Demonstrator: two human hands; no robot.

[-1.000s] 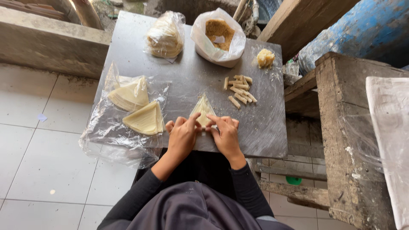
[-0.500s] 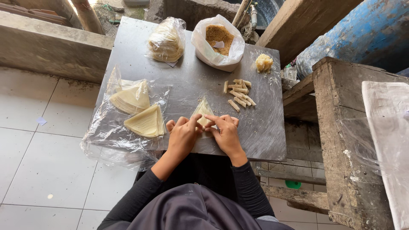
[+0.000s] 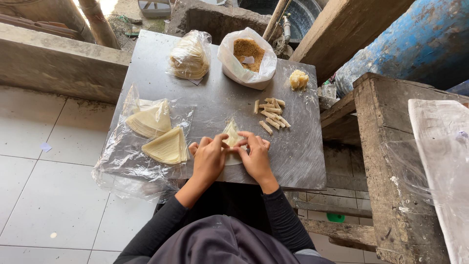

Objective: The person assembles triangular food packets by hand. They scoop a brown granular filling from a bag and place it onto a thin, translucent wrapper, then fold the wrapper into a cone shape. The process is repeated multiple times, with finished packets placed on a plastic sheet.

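While both hands, left (image 3: 209, 157) and right (image 3: 255, 155), pinch the triangular wrapper (image 3: 231, 138) near the tabletop's (image 3: 215, 102) front edge, folding seems underway; next it needs careful rolling.

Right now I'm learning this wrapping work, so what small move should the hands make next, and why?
Probably fold the wrapper over once more. Both the left hand and right hand pinch its near edge on the metal table, and its pointed far end lies flat and unrolled.
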